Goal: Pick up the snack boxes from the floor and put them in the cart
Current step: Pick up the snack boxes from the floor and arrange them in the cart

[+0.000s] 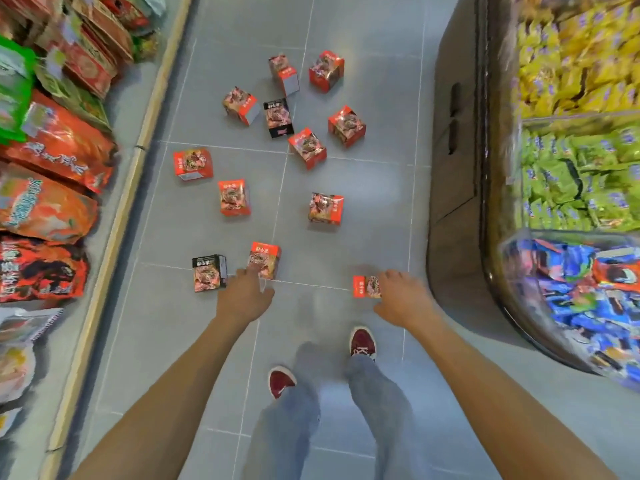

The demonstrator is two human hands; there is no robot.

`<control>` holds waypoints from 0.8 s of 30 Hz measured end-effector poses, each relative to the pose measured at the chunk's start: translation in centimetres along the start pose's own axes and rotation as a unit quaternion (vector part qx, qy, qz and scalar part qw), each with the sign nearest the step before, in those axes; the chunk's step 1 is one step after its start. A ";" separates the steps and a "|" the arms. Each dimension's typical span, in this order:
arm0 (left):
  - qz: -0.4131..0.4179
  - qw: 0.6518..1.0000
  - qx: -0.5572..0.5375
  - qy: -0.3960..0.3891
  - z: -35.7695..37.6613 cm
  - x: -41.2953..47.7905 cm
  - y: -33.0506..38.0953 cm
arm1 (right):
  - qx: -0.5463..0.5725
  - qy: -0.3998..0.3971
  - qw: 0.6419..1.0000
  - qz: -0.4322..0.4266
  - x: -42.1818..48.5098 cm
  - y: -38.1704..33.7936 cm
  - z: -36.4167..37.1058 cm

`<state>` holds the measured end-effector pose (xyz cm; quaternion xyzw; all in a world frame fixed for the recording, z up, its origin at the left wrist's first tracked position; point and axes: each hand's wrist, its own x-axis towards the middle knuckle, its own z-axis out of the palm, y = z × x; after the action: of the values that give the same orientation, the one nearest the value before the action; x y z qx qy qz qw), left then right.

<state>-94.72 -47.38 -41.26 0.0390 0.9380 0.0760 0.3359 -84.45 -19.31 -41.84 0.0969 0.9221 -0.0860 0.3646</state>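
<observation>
Reaching left hand [244,296]: I see it low over the floor [374,174], fingers stretched out and spread, tips at the near left corner of a red snack box [266,258]. It clamps nothing.
Right hand [401,296]: the back faces me and the fingers bend down over the right end of a second red box [363,286]. Blur keeps me from telling whether they grip it or only lie on it.
Snack boxes [307,148]: I count 12, all on the grey tiles, none lifted.
Near row: 3 boxes, the 2 at my hands plus a black-topped box [209,273] just left of the left hand.
Middle: 3 red boxes, well apart, 2 on the left [193,164] [234,197] and 1 on the right [325,208].
Far cluster: 6 boxes close together, 5 red and 1 black box [278,117] between them.
Left shelf [114,216]: red and orange snack bags [52,157] lean out over its pale edge.
Right display bin [457,168]: dark curved wall, with yellow packs [581,57] far, green packs [571,181] in the middle and blue packs [581,299] near.
Feet: 2 dark red shoes [362,342] on the tiles near me, under blue jeans [377,403].
</observation>
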 end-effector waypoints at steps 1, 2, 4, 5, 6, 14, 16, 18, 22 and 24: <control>0.005 1.000 0.008 0.004 1.1 1.9 -0.7 | -0.006 -0.001 1.000 0.004 1.7 -0.2 1.4; 0.008 1.000 0.014 0.006 2.5 3.9 -1.4 | -0.014 -0.001 1.000 0.009 3.4 -0.2 2.8; 0.014 1.000 0.024 0.003 5.4 7.8 -3.2 | -0.027 0.005 0.999 0.027 6.7 -0.4 6.0; 0.014 1.000 0.026 0.004 6.9 9.6 -4.1 | -0.035 0.014 0.999 0.034 8.4 -0.5 7.7; 0.014 0.999 0.028 0.006 8.5 11.5 -5.0 | -0.042 0.021 0.998 0.038 10.2 -0.5 9.5; 0.007 0.999 0.032 0.028 19.8 25.6 -11.9 | -0.068 0.021 0.996 0.045 23.2 1.8 23.6; -0.002 0.999 0.013 0.035 22.5 28.5 -12.9 | -0.094 0.021 0.994 0.043 25.6 2.7 26.4; -0.020 0.998 -0.004 0.052 24.6 31.0 -13.8 | -0.113 0.023 0.993 0.037 28.0 3.3 28.6; -0.015 0.995 -0.003 0.098 27.9 35.9 -15.6 | -0.119 0.040 0.991 0.034 31.9 4.8 31.6; -0.020 0.992 -0.006 0.127 28.9 38.1 -16.7 | -0.124 0.042 0.991 0.027 33.4 5.6 32.8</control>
<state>-106.05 -55.76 -89.90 0.0078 0.9731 0.0791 0.2162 -85.45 -17.59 -88.94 0.0793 0.9374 0.0426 0.3364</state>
